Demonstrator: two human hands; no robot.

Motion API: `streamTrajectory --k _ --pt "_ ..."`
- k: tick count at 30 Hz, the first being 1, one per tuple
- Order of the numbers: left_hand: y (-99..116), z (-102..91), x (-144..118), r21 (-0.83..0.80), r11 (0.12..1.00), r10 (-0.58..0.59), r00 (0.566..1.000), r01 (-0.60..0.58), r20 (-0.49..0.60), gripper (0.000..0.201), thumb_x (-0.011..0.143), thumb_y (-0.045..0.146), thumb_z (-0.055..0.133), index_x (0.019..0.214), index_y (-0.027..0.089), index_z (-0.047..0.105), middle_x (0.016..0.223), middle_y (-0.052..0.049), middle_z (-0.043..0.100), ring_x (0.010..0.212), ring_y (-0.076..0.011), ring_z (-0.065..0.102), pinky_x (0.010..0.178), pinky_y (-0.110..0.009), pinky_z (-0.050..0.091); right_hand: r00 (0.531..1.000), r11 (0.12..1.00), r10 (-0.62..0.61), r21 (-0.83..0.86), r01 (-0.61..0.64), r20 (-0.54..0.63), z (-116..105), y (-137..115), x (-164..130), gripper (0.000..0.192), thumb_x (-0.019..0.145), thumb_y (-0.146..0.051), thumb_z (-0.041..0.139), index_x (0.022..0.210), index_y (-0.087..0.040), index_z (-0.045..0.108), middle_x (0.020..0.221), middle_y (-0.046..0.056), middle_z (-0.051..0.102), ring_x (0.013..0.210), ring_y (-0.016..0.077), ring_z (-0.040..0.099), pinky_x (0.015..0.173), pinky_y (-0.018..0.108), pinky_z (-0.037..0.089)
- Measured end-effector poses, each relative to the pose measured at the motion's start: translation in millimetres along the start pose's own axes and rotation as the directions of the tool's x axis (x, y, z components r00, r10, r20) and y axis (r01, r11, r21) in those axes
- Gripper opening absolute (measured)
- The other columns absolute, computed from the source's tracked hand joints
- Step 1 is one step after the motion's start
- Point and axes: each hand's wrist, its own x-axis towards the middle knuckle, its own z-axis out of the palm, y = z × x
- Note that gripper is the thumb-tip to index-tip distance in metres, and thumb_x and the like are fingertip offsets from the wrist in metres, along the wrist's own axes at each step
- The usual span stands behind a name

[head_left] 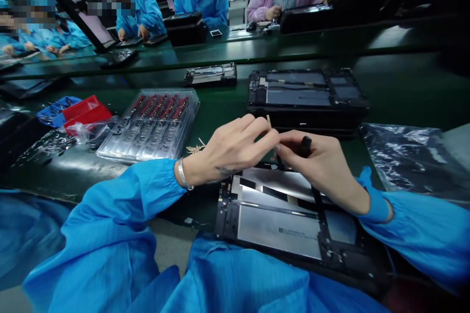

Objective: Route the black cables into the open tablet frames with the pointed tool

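Above the opened tablet (279, 225), my two hands meet at the fingertips. My left hand (235, 144) is closed in a pinch, with a thin pale strip (269, 121) sticking up from its fingers. My right hand (323, 164) is closed around a slim black tool (305, 145), its exact kind unclear. The point where the fingers touch is partly hidden by my left hand. Silver battery cells and black ribbon strips show in the tablet, which lies at the table's front edge.
A stack of opened tablets (304, 95) stands behind my hands, another device (211, 74) beyond. To the left are a clear tray of small red-and-black parts (161, 107), a red bin (88, 112) and a blue bin (58, 110). Plastic bags (414, 156) lie right. Co-workers sit opposite.
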Motion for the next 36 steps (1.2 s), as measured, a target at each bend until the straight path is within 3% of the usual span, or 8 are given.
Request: streamTrajectory --k 13,17,22,24,27,29,32,36 --pt "3 -26.3 -28 0.141 0.977 -0.181 0.970 0.158 0.165 0.027 0.107 0.014 0.038 0.094 0.018 0.061 0.085 -0.004 0.065 0.080 -0.0180 0.063 0.068 -0.030 0.046 1.000 0.977 -0.015 -0.212 0.012 -0.011 4 -9 -24 0.015 0.090 -0.035 0.072 0.095 -0.024 0.080 0.082 0.003 0.077 0.068 0.0202 0.066 0.063 0.036 0.045" --pt "-27 -40.4 -76 0.168 0.895 -0.442 0.769 0.413 0.462 0.030 0.108 0.019 0.035 0.101 0.014 0.063 0.096 -0.009 0.066 0.088 -0.0205 0.064 0.074 -0.032 0.050 0.998 0.970 0.038 -0.236 -0.049 -0.053 4 -5 -21 0.020 0.088 -0.041 0.072 0.093 -0.024 0.082 0.085 0.002 0.077 0.073 0.0200 0.069 0.065 0.034 0.047" --pt "-35 -58.9 -110 0.149 0.869 -0.396 0.482 0.472 0.782 0.030 0.102 0.005 0.037 0.114 0.009 0.064 0.109 -0.012 0.067 0.093 -0.0204 0.064 0.080 -0.031 0.050 0.994 0.970 0.086 -0.224 -0.097 -0.061 3 9 -19 0.017 0.087 -0.043 0.076 0.092 -0.027 0.082 0.083 0.000 0.077 0.069 0.0160 0.068 0.058 0.029 0.047" --pt "-33 -60.6 -108 0.133 0.873 -0.380 0.483 0.468 0.789 0.038 0.095 -0.003 0.037 0.121 0.008 0.063 0.114 -0.014 0.066 0.101 -0.0219 0.064 0.087 -0.033 0.050 0.990 0.969 0.128 -0.205 -0.139 -0.067 3 12 -18 0.018 0.086 -0.042 0.077 0.094 -0.027 0.082 0.084 0.001 0.077 0.068 0.0147 0.068 0.059 0.028 0.048" --pt "-26 -50.3 -89 0.041 0.845 -0.446 0.660 0.533 0.605 0.037 0.100 0.003 0.038 0.126 0.007 0.065 0.118 -0.017 0.066 0.108 -0.0254 0.063 0.093 -0.039 0.050 0.972 0.967 0.235 -0.093 -0.237 -0.032 6 9 -18 0.018 0.085 -0.040 0.079 0.091 -0.023 0.082 0.078 0.002 0.074 0.063 0.0125 0.064 0.058 0.027 0.047" --pt "-17 -35.3 -68 -0.251 0.726 -0.493 0.739 0.640 0.459 0.029 0.107 0.020 0.046 0.118 0.010 0.071 0.109 -0.013 0.068 0.100 -0.0221 0.064 0.089 -0.035 0.051 0.953 0.952 0.302 0.039 -0.303 0.022 9 6 -18 0.019 0.084 -0.040 0.080 0.089 -0.021 0.081 0.072 0.002 0.071 0.058 0.0106 0.059 0.054 0.025 0.043" --pt "1 -10.7 -33 -0.704 0.195 -0.459 0.698 0.683 0.550 0.034 0.105 0.042 0.057 0.112 0.015 0.075 0.099 -0.006 0.071 0.087 -0.0145 0.064 0.078 -0.026 0.049 0.931 0.908 0.353 0.209 -0.364 0.087 14 6 -18 0.024 0.084 -0.042 0.080 0.090 -0.019 0.079 0.063 0.000 0.063 0.050 0.0084 0.050 0.047 0.024 0.036" --pt "8 6.6 0 -0.757 -0.246 -0.381 0.658 0.605 0.650 0.043 0.100 0.054 0.061 0.100 0.013 0.074 0.088 -0.002 0.066 0.074 -0.0090 0.054 0.067 -0.021 0.042 0.945 0.915 0.312 0.234 -0.327 0.100 10 10 -14 0.027 0.089 -0.045 0.076 0.092 -0.018 0.076 0.057 -0.002 0.057 0.048 0.0083 0.045 0.047 0.024 0.036"
